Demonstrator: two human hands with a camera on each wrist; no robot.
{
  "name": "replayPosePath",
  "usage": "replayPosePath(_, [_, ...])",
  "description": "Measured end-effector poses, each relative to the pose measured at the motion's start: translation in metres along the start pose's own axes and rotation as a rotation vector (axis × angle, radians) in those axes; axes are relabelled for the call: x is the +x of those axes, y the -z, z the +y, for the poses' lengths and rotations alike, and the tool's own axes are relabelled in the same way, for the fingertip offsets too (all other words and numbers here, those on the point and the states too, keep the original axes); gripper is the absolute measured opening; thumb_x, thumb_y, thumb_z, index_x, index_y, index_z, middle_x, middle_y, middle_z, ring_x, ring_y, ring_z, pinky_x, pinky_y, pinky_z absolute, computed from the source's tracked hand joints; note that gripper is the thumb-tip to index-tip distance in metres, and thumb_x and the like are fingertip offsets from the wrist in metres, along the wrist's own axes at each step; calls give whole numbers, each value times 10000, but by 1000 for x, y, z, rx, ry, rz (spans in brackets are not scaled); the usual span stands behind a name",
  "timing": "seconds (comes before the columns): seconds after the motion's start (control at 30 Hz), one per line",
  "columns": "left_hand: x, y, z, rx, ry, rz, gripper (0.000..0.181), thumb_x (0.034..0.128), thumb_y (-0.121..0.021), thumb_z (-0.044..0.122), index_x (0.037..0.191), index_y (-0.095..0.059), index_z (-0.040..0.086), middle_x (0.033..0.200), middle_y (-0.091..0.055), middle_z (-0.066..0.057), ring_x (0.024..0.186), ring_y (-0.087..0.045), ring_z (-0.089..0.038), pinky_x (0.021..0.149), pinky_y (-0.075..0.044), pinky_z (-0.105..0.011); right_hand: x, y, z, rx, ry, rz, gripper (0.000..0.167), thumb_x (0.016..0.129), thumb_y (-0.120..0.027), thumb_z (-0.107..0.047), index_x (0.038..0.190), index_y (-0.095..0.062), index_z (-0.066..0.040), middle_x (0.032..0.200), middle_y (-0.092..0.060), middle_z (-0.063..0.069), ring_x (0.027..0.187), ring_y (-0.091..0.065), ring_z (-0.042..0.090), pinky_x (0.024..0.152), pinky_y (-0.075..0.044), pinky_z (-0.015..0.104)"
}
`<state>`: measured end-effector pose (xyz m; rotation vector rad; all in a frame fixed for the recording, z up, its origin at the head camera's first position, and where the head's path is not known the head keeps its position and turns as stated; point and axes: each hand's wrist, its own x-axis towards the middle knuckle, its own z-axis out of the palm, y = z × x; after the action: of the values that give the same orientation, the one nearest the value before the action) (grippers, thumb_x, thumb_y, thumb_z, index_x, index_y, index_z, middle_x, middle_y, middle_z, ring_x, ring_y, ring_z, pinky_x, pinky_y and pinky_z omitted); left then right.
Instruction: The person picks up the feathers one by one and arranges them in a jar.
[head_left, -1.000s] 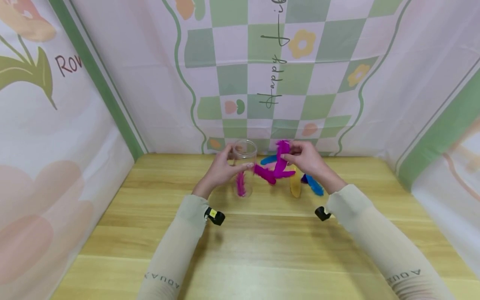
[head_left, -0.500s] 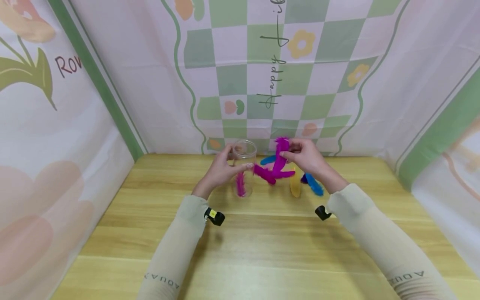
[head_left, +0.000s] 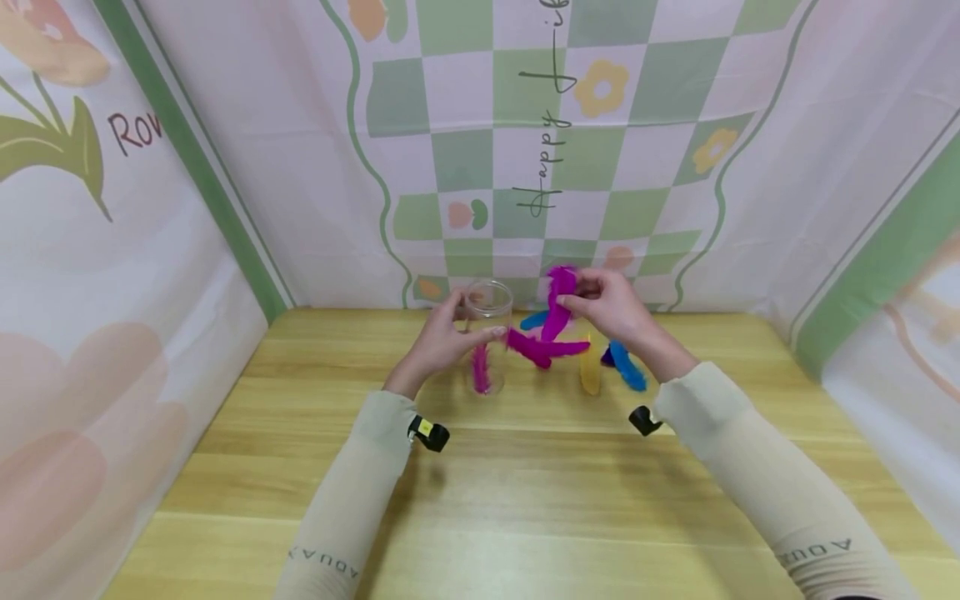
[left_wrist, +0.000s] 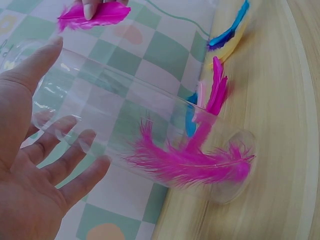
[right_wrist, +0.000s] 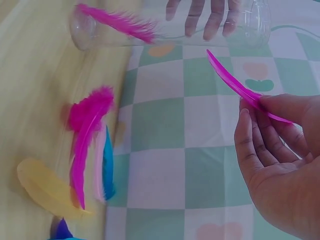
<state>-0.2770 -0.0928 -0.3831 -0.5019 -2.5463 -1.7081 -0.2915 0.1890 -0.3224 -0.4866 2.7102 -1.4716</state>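
Observation:
A clear jar (head_left: pixel 491 321) stands upright on the table, a magenta feather (left_wrist: pixel 200 162) inside it near the bottom. My left hand (head_left: pixel 447 335) holds the jar by its upper part, thumb on the near side and fingers round the far side. Between thumb and fingers my right hand (head_left: pixel 611 307) pinches another magenta feather (right_wrist: pixel 235 82), raised to the right of the jar's mouth and apart from it. Below that hand lie more magenta feathers (head_left: pixel 534 348), with a pale pink feather (right_wrist: pixel 100 165) and a blue feather (right_wrist: pixel 108 167) beside them.
Right of the magenta feathers lie a yellow feather (head_left: pixel 591 367), a dark purple feather (head_left: pixel 607 357) and a blue feather (head_left: pixel 628 367). A patterned cloth (head_left: pixel 517 167) hangs behind the wooden table (head_left: pixel 480 500), and cloth walls stand at both sides.
My right hand has risen slightly and shifted a little left with the magenta feather, which has come up off the feathers beneath. The left hand and jar have stayed put.

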Motion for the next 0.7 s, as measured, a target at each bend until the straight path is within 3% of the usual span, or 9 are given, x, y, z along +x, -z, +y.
replayPosePath(0.17, [0, 0, 1, 13, -10, 2, 696, 834, -827, 515, 1313, -506, 125, 1233, -601, -35, 1244, -567, -264, 978, -539, -438, 1, 0, -2, 4, 3, 10, 202, 1007, -677, -183, 1120, -695, -17, 1032, -726, 129, 916, -673, 233, 763, -559, 242])
replayPosePath(0.37, [0, 0, 1, 6, 0, 0, 710, 830, -833, 511, 1331, -503, 130, 1254, -594, -40, 1246, -562, -280, 949, -555, -427, 1, 1, -6, 24, 21, 16, 198, 1000, -689, -172, 1107, -698, -7, 1007, -727, 124, 892, -677, 223, 754, -559, 235])
replayPosePath(0.7, [-1, 0, 1, 6, -5, 0, 707, 831, -830, 517, 1338, -499, 152, 1257, -591, -28, 1235, -561, -265, 946, -553, -428, 1, 3, -15, 20, 15, -11, 278, 1006, -683, -211, 1171, -676, 13, 1087, -715, 174, 950, -665, 247, 782, -556, 206])
